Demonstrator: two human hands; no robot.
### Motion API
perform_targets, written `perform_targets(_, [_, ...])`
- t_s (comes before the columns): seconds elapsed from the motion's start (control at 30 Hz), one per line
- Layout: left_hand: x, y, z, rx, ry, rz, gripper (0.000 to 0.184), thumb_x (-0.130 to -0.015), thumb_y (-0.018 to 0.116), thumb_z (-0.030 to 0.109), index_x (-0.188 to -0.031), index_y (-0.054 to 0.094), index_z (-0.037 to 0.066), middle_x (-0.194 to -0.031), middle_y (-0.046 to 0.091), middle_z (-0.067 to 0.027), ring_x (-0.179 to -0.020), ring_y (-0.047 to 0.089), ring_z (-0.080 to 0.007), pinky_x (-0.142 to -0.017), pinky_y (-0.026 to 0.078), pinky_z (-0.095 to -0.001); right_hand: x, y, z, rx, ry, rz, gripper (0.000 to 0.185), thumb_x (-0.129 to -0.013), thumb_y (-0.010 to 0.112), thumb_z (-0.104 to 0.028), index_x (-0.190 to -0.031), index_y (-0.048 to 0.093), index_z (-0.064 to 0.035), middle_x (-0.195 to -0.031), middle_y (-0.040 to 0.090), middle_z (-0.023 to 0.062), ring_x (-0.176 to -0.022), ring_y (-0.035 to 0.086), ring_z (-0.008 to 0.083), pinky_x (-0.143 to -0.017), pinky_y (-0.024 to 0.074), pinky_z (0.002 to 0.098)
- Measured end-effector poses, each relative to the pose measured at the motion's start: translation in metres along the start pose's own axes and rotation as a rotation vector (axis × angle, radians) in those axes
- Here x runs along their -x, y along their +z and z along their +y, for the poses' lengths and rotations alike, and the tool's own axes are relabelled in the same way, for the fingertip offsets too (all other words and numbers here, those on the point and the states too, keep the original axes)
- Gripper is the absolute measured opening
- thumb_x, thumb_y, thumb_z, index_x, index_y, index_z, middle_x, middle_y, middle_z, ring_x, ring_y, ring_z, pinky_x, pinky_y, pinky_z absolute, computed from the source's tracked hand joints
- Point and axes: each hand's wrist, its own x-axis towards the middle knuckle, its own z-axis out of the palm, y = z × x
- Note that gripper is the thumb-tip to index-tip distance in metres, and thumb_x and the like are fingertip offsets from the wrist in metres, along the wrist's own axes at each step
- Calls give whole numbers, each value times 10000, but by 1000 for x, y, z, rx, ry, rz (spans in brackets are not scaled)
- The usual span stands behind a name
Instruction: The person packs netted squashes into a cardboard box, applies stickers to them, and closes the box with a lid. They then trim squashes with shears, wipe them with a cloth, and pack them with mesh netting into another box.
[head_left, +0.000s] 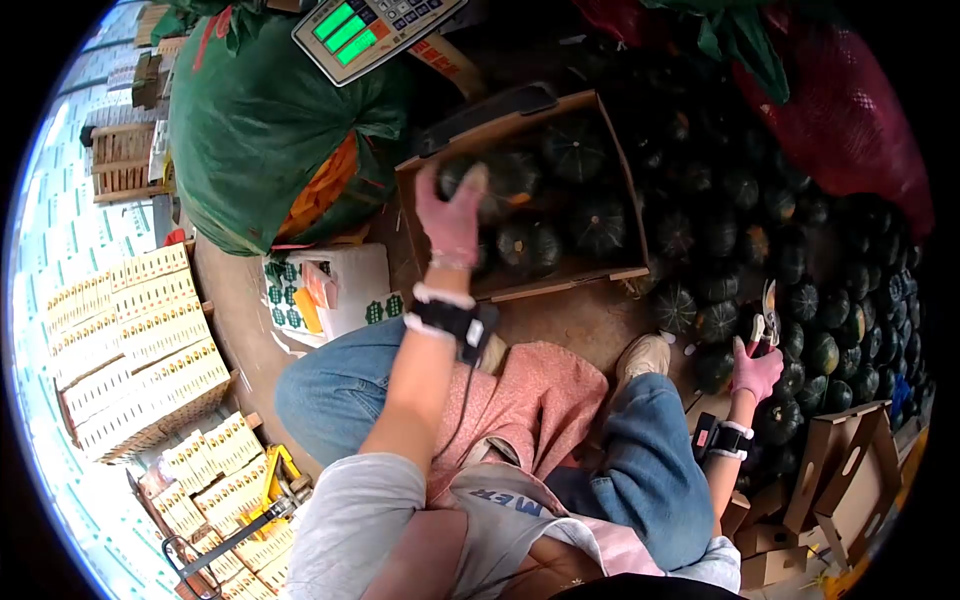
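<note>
My left hand (449,218), in a pink glove, reaches into an open cardboard box (560,283) at its left end. Its fingers and thumb are bent around a small dark green pumpkin (457,176), slightly blurred. Several more such pumpkins lie in the box, including a ribbed pumpkin (528,245) just right of that wrist. Off to the right, my right hand (757,371), gloved in pink too, is closed around the handles of pruning shears (768,315). Their blades point up and away, above the loose pumpkins on the floor.
A digital scale display (350,35) stands behind the box, beside a big green sack (270,130). Piled pumpkins (803,300) cover the right side, below a red mesh sack (835,110). Cardboard boxes (840,480) lie lower right; stacked cartons (140,350) and a yellow pallet jack (280,480) are left.
</note>
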Motion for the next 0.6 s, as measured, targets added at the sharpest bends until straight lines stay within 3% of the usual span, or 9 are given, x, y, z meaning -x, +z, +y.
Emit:
perform_targets(0.13, [-53, -28, -67, 177, -148, 85, 435, -797, 723, 206, -1124, 552, -25, -1008, 621, -57, -883, 576, -156, -804, 463, -264, -16, 25, 23, 96, -67, 72, 740, -623, 781, -467, -1162, 475, -63, -1164, 527, 166, -1106, 508, 347, -889, 448, 449])
perform_targets(0.23, [-52, -44, -108, -287, -59, 50, 392, -869, 618, 230, -1154, 541, -29, -1068, 632, -116, -961, 606, -248, -859, 464, -318, -20, 13, 24, 165, -129, -4, 759, -624, 777, -498, -1161, 456, -67, -1172, 522, 160, -1108, 509, 340, -895, 448, 453])
perform_targets(0.33, [-53, -62, -98, -830, -50, -206, 377, -896, 512, 192, -1202, 512, -27, -1143, 600, -176, -1071, 560, -334, -933, 433, -372, -9, -2, 9, 232, -122, -1, 781, -612, 786, -510, -1162, 448, -71, -1172, 522, 153, -1110, 510, 339, -900, 447, 454])
perform_targets(0.37, [-48, -68, -87, -923, 116, -315, 454, -823, 462, 66, -1273, 449, 14, -1247, 526, -197, -1153, 491, -350, -972, 399, -388, -4, -4, 6, 271, -125, 9, 807, -595, 790, -532, -1160, 438, -76, -1194, 512, 138, -1144, 490, 325, -893, 449, 460])
perform_targets(0.47, [-65, -92, -75, -1034, 429, -361, 484, -822, 455, 62, -1301, 422, 6, -1323, 464, -174, -1217, 443, -306, -1017, 369, -350, -3, -8, 4, 370, -55, 5, 1036, -600, 717, -649, -1370, 299, -97, -1352, 393, 147, -1255, 382, 334, -962, 381, 503])
perform_targets(0.5, [-65, -105, -25, -1435, 539, -476, 472, -846, 445, 76, -1310, 411, -2, -1363, 424, -149, -1278, 376, -261, -1061, 317, -327, -6, -20, 0, 327, 36, -130, 1099, -622, 645, -712, -1429, 218, -100, -1407, 325, 163, -1286, 340, 350, -999, 337, 518])
perform_targets(0.53, [-69, -129, -6, -1437, 687, -395, 498, -852, 455, 101, -1334, 381, 2, -1373, 412, -125, -1286, 362, -237, -1101, 248, -319, -25, -13, 11, 196, 82, -188, 1086, -628, 602, -753, -1428, 241, -114, -1457, 252, 177, -1325, 290, 341, -995, 334, 536])
perform_targets(0.57, [-75, -155, 21, -1239, 655, -366, 495, -857, 491, 128, -1329, 403, 7, -1365, 433, -127, -1271, 389, -252, -1087, 281, -324, -44, -10, 25, 41, 36, -192, 1060, -646, 588, -751, -1420, 267, -101, -1429, 300, 198, -1294, 338, 352, -1001, 344, 498])
perform_targets(0.6, [-82, -185, 46, -1367, 913, -321, 492, -846, 522, 125, -1321, 424, 38, -1347, 450, -119, -1253, 408, -255, -1078, 300, -339, -53, -14, 34, -115, -12, -196, 1036, -665, 574, -748, -1411, 293, -87, -1402, 348, 220, -1264, 385, 364, -1007, 353, 460])
